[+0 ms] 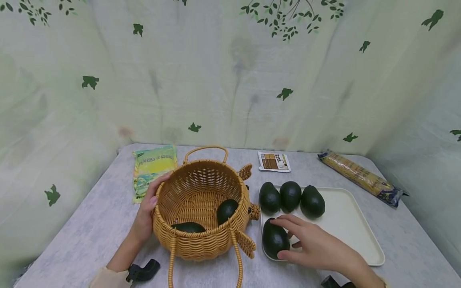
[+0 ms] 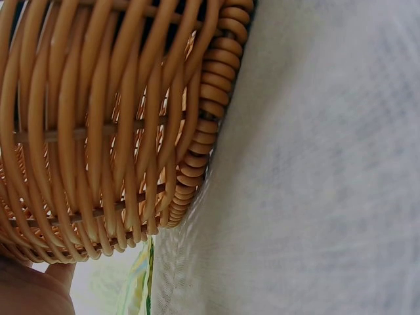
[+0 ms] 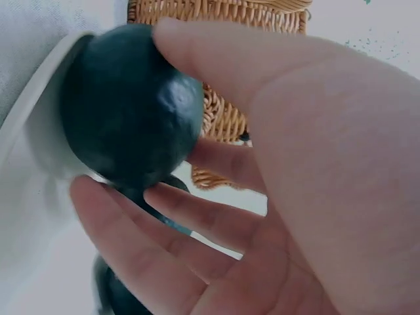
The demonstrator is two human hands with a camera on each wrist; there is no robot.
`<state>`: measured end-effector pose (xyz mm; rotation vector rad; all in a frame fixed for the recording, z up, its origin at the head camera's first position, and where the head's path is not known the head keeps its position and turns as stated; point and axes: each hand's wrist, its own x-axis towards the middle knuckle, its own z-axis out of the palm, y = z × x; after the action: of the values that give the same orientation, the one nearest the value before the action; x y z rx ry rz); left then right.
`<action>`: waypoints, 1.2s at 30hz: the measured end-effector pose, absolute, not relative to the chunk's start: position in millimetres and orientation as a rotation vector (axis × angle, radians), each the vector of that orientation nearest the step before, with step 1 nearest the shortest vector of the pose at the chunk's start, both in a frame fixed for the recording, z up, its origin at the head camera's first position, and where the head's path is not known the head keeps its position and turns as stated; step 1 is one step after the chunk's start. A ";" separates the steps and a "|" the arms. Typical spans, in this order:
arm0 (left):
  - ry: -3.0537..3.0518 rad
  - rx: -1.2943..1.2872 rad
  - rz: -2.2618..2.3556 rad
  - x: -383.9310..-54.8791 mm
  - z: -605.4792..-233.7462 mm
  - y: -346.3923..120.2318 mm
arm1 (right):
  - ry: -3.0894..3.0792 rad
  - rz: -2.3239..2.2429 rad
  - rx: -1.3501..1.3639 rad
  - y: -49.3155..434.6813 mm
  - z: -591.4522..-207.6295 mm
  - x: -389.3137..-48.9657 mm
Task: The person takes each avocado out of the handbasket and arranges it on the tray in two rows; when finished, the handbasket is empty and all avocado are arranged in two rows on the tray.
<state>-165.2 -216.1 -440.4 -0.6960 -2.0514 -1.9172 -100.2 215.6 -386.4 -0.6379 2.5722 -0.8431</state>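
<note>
On the left stands a round wicker basket (image 1: 196,246) with a looped handle and small woven fins. My left hand (image 1: 145,212) holds its left side, the fingers along the outer wall near the rim. Inside the basket lie two dark green avocados, one avocado (image 1: 227,211) at the right and another avocado (image 1: 189,227) at the front, partly hidden by the rim. My right hand (image 1: 313,244) grips an avocado (image 1: 275,239) at the near left corner of a white tray (image 1: 349,224), thumb and fingertips touching its skin. Three more avocados (image 1: 290,196) sit along the tray's far left.
A green and yellow packet (image 1: 153,164) lies behind the basket at the left. Farther back is a small brown and white packet (image 1: 274,162). A long noodle-like package (image 1: 360,176) lies at the right rear. The leaf-patterned curtain (image 1: 216,80) encloses the table.
</note>
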 end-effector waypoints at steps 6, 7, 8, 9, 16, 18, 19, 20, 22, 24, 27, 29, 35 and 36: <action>-2.038 -0.723 -1.930 -165.2 -438.3 -216.3 | 2.696 -0.703 -0.630 213.4 -384.7 -99.1; -2.036 -0.730 -1.933 -165.3 -437.7 -216.2 | 2.720 -0.675 -0.640 213.7 -383.4 -98.8; -2.032 -0.742 -1.933 -165.3 -437.2 -216.1 | 2.746 -0.648 -0.653 214.0 -381.9 -98.6; -2.028 -0.751 -1.933 -165.5 -436.8 -216.1 | 2.774 -0.622 -0.666 214.3 -380.3 -98.5; -2.011 -0.770 -1.925 -166.5 -435.8 -215.5 | 2.916 -0.666 -0.786 211.5 -367.5 -98.8; -2.008 -0.773 -1.930 -166.8 -436.5 -215.6 | 2.933 -0.728 -0.857 209.6 -364.0 -100.2; -2.007 -0.775 -1.928 -166.8 -436.8 -215.8 | 2.935 -0.757 -0.898 208.5 -362.2 -101.4; -2.009 -0.774 -1.927 -166.7 -437.2 -215.8 | 2.928 -0.783 -0.930 206.7 -360.2 -102.9; -2.014 -0.772 -1.924 -165.9 -437.5 -215.9 | 2.901 -0.828 -0.995 202.5 -355.3 -106.9; -2.017 -0.767 -1.924 -165.3 -437.7 -216.0 | 2.875 -0.837 -1.058 197.8 -349.4 -111.6; -2.019 -0.756 -1.928 -164.6 -438.2 -215.8 | 2.839 -0.816 -1.139 190.0 -338.0 -119.9; -2.015 -0.764 -1.922 -164.7 -438.1 -216.0 | 2.821 -0.792 -1.209 183.9 -329.5 -126.9; -2.016 -0.787 -1.903 -164.4 -438.0 -217.0 | 2.738 -0.761 -1.332 154.7 -305.1 -147.2; -2.014 -0.790 -1.901 -164.2 -438.0 -217.2 | 2.718 -0.754 -1.339 148.3 -301.0 -149.9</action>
<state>-164.2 -217.2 -438.0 -0.7901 -2.0145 -1.9015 -149.9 148.3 -301.0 -1.3391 2.7177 -0.7538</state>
